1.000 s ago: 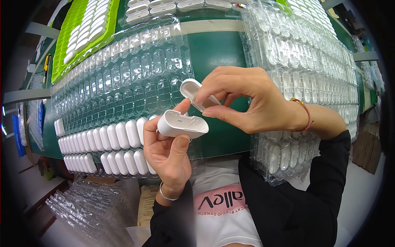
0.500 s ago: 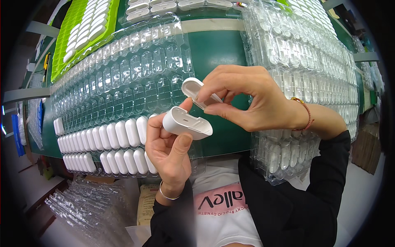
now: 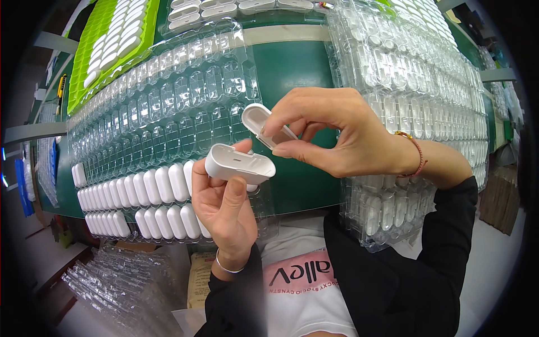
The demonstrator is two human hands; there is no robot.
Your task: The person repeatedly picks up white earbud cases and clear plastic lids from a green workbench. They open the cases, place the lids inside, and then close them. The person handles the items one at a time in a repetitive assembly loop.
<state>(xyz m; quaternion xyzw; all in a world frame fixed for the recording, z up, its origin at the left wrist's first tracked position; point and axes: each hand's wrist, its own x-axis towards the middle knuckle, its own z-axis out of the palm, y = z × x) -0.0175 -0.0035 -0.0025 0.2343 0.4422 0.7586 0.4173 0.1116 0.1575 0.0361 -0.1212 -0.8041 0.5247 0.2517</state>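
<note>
My left hand grips a white earbud case body, its hollow side turned up toward me. Just above and to the right, my right hand pinches a white case lid between thumb and fingers, its hollow inside showing. The two parts are close together, with a small gap between them. A clear blister tray lies beyond my left hand. Its near rows hold several white rounded case parts, partly hidden by that hand.
Stacked clear trays with white parts stand on the right of the green table. A lime-green tray of white parts lies far left, and open white cases at the back. Plastic trays are piled below the table's edge.
My left hand has shifted left with the case body and tilted it a little. My right hand has moved slightly left with the lid.
</note>
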